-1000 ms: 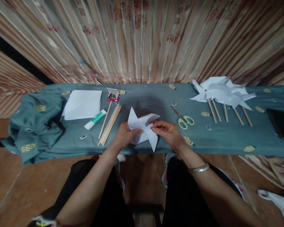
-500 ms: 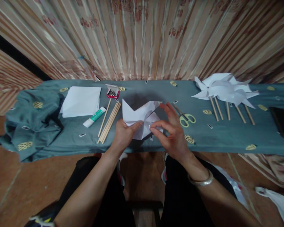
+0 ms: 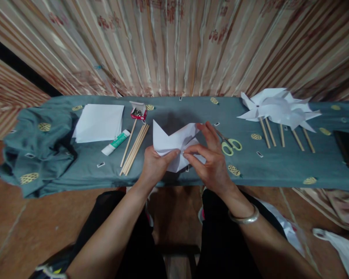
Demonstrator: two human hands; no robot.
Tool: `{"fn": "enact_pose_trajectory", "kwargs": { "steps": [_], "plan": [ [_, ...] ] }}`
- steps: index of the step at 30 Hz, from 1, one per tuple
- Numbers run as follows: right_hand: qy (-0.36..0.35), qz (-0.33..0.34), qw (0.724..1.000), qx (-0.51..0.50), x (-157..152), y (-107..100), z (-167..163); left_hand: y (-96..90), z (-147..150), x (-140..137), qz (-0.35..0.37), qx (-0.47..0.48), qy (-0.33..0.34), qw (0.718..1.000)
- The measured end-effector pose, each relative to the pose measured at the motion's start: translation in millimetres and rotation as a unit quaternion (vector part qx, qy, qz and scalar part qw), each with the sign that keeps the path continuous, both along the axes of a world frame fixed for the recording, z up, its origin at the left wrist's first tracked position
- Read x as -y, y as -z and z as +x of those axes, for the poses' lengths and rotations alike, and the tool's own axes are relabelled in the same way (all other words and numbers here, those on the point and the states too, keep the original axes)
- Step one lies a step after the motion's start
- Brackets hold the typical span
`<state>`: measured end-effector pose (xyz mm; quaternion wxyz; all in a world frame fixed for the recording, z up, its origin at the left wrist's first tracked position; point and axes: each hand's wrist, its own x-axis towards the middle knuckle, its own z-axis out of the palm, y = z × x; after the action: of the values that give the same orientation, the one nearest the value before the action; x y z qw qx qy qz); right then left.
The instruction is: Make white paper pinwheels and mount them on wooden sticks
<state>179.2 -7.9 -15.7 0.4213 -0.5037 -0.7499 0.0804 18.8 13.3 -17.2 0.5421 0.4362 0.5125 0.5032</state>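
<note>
Striped curtain [image 3: 174,50] ahead, the paper pinwheel [image 3: 174,142] points one corner [image 3: 157,132] forward.

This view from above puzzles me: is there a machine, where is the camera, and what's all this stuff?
No machine: these are a person's bare hands, seen by a camera worn on their head, looking forward and down. The left hand holds folded white paper. The right hand's fingertips are at its middle; any small thing there is unclear. On the green cloth lie stacked paper, a tube, a red box of small metal pieces, sticks, scissors, paper pinwheels and a dark phone-like object.
</note>
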Motion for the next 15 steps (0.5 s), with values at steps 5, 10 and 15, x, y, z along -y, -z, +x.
{"fn": "enact_pose_trajectory", "kwargs": {
  "steps": [5,10,15],
  "plan": [
    [-0.005,-0.009,1.000,-0.002,1.1,-0.9,-2.4,5.0,-2.1,-0.4,0.017,-0.024,0.005,1.000],
    [-0.008,-0.024,1.000,0.002,1.8,-2.5,-3.5,4.5,-2.2,0.2,0.017,-0.021,0.011,1.000],
    [-0.005,-0.038,0.999,-0.001,1.4,-2.1,-3.4,4.7,-2.4,1.1,0.015,-0.028,0.017,0.999]
  ]
}}
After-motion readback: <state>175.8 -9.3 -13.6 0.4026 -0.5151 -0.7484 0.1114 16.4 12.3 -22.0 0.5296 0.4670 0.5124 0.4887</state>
